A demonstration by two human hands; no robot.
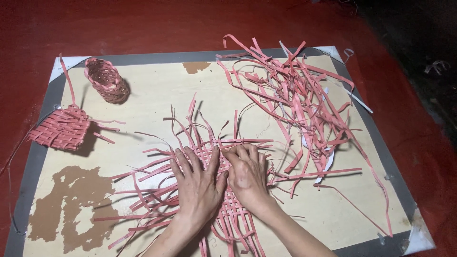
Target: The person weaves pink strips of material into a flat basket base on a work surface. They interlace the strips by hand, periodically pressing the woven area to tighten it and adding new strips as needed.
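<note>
A: Two bare hands are in view. The left hand (197, 183) lies flat, fingers spread wide, palm down. The right hand (247, 173) lies flat just beside it, fingers together and slightly curled. Neither hand grips anything; both press down.

B: What lies under them?

A: One partly woven flat mat of thin pink paper-like strips (228, 209). Its plaited centre sits directly beneath both palms, at the near middle of the surface. Loose strip ends radiate outward on all sides.

B: The surface?

A: One pale, smooth rectangular board with a grey border (157, 95), patchy brown where its top layer is torn, resting on a red floor (143, 24).

B: Other items?

A: Three. One loose tangled pile of flat pink strips (295, 95), well apart at the far right. One small woven pink cylindrical basket (107, 81) lying tilted at the far left. One flat woven pink panel (62, 128) near the left edge.
</note>
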